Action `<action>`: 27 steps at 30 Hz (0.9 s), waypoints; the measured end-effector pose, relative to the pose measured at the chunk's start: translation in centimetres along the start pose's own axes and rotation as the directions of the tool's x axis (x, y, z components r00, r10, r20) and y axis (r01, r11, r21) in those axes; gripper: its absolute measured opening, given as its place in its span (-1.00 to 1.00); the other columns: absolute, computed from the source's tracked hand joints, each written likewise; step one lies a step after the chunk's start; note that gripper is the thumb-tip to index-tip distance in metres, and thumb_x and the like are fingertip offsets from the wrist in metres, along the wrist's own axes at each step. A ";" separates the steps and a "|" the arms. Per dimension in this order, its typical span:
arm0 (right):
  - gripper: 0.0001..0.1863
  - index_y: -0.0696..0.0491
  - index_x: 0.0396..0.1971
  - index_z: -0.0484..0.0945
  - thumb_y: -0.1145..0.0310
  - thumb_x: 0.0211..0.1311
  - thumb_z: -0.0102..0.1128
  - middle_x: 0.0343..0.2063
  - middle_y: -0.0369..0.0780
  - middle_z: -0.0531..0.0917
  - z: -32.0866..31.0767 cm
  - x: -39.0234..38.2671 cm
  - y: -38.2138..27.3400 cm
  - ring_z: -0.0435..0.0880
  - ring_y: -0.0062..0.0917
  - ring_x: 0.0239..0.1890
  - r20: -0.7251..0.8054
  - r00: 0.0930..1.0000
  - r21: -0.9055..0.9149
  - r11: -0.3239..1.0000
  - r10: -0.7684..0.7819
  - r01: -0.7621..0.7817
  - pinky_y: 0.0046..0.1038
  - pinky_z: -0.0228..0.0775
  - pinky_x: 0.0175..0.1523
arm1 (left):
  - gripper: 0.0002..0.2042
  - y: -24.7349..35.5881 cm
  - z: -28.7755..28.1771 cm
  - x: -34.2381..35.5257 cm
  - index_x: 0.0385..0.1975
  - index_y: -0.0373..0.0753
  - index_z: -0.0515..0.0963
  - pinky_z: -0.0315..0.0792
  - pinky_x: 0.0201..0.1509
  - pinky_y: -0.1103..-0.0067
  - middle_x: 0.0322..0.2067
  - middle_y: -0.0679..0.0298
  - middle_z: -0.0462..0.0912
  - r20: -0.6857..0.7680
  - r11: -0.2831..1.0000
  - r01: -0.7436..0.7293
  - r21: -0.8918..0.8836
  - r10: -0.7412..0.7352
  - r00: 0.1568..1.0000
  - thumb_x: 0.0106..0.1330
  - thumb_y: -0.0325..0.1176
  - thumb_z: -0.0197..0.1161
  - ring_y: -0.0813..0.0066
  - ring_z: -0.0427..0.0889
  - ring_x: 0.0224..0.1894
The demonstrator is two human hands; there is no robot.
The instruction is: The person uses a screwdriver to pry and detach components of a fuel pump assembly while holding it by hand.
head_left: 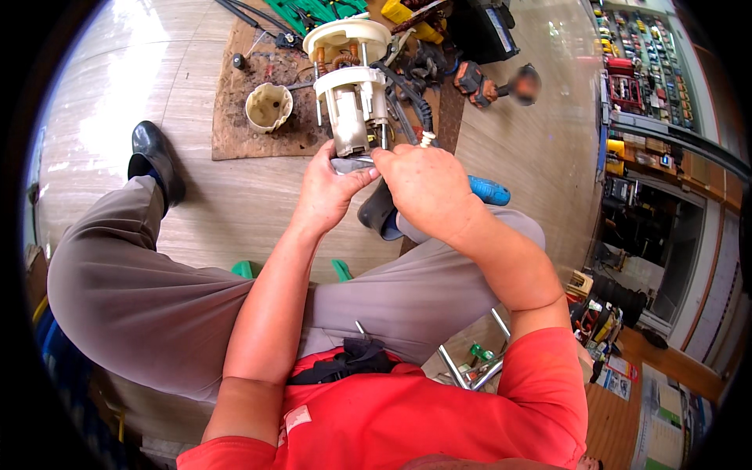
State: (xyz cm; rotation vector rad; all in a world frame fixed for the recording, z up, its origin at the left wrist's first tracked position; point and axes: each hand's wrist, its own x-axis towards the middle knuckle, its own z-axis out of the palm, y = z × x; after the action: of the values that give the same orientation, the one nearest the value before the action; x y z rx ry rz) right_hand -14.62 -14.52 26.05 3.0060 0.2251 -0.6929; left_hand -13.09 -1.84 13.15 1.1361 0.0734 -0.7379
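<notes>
A white plastic pump assembly (347,117), with a round flange, metal rods and hoses, is upright above my hands at top centre. My left hand (327,192) grips a grey piece (352,164) at its lower end, thumb pointing right. My right hand (423,188) is closed just right of that piece, fingertips by a metal rod; what they hold is hidden. A blue tool handle (487,190) shows behind my right hand; I cannot tell whether it is held. A cream cup (268,107) sits to the left on the stained board (235,145).
Dark hoses, yellow parts (398,12), green plastic pieces (309,12), an orange-black power tool (475,84) and a black box (486,27) lie at the top. My legs and black shoes (157,157) flank the work. Shelves of small items (634,63) stand at right, a metal-legged stool (462,368) below.
</notes>
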 end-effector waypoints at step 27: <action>-0.68 0.05 -0.05 0.55 0.46 0.19 0.00 -0.31 -0.07 0.68 0.4 1.2 -0.9 0.69 -0.17 -0.22 0.125 0.988 0.075 0.992 0.091 -0.101 -0.17 0.53 -0.15 | -0.55 -1.3 0.0 0.3 0.00 -0.38 0.43 0.50 -0.10 0.62 -0.24 0.26 0.66 -0.072 0.977 -0.046 -0.210 0.031 0.997 0.10 -0.53 0.44 0.59 0.62 -0.23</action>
State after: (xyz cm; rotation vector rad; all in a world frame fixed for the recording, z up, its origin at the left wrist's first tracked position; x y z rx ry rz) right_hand -13.86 -13.52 25.12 3.0125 0.0477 -0.8914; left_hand -13.62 -2.21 11.99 0.9565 0.1835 -0.6406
